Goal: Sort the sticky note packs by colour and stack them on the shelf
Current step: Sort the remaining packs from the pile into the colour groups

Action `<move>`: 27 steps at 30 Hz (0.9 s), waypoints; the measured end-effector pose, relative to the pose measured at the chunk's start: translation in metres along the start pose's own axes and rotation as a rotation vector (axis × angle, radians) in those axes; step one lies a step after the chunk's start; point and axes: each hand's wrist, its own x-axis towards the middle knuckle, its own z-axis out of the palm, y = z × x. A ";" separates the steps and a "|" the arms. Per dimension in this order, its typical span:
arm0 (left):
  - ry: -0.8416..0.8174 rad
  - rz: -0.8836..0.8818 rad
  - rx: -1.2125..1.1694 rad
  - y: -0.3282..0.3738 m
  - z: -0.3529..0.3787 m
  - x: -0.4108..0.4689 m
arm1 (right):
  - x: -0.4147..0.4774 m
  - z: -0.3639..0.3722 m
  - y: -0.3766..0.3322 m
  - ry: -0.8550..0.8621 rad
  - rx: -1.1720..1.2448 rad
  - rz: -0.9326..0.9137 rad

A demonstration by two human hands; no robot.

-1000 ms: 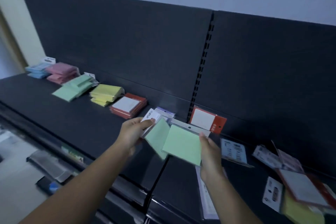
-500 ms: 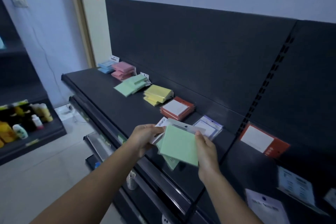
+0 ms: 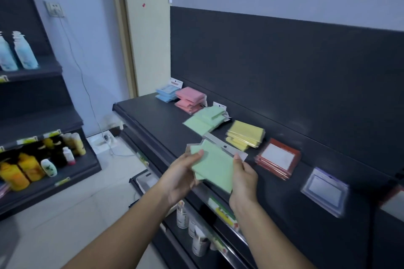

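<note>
Gripping opposite edges, left hand (image 3: 181, 176) and right hand (image 3: 243, 178) hold fanned pale-green sticky note packs (image 3: 215, 168) (clear-wrapped).

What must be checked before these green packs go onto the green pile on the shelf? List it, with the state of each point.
1. Grip: the left hand and the right hand hold the green packs by opposite edges: ok.
2. Colour: the packs match the green pile: ok.
3. Held packs squared up: they are fanned, with corners offset: not ok.
4. Green pile neat: it slumps forward across the shelf: not ok.
5. Number of packs in hand: more than one, exact count cannot tell.
</note>
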 end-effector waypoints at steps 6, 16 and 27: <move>0.175 0.014 0.151 0.041 -0.056 0.013 | -0.004 0.071 0.022 0.025 -0.005 0.010; 0.444 0.178 0.249 0.073 -0.092 0.081 | 0.041 0.129 0.025 -0.109 -0.077 0.016; 0.203 0.198 0.345 0.113 -0.065 0.217 | 0.161 0.164 -0.009 0.110 -0.095 -0.129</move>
